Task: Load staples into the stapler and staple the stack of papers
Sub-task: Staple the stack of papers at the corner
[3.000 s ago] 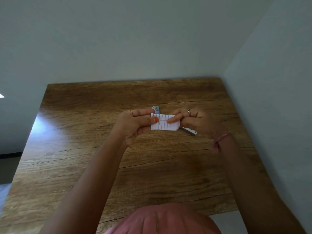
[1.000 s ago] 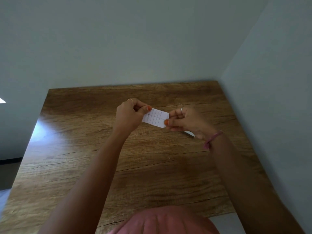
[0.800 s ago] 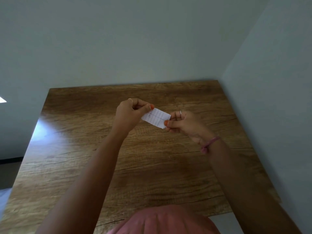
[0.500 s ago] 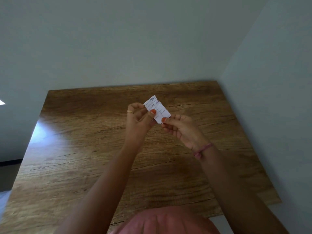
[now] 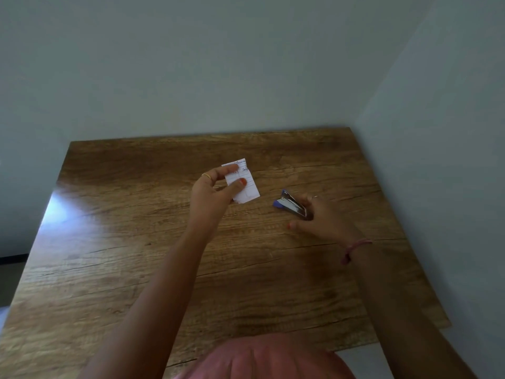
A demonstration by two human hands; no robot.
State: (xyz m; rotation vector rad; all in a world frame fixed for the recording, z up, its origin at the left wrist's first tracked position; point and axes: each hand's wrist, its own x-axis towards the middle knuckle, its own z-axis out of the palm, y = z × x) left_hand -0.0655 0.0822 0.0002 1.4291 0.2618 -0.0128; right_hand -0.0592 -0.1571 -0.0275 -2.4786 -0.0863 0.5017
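My left hand (image 5: 210, 194) holds a small stack of lined white papers (image 5: 248, 187) between thumb and fingers, just above the middle of the wooden table (image 5: 123, 242). The papers carry some handwriting at the top. A small blue and silver stapler (image 5: 289, 204) lies on the table to the right of the papers, its blue nose pointing left. My right hand (image 5: 323, 220) rests over the stapler's rear end. Its fingers lie along the far side and the thumb is spread apart on the near side, not closed on the stapler. No loose staples show.
The table stands in a corner, with a pale wall along its far edge (image 5: 218, 77) and another along its right side (image 5: 451, 160). A pink garment (image 5: 267, 356) shows at the bottom of the view by the table's near edge.
My right hand has let go of the papers and dropped right to the stapler, which is uncovered now. My left hand alone keeps the papers and has turned them more upright.
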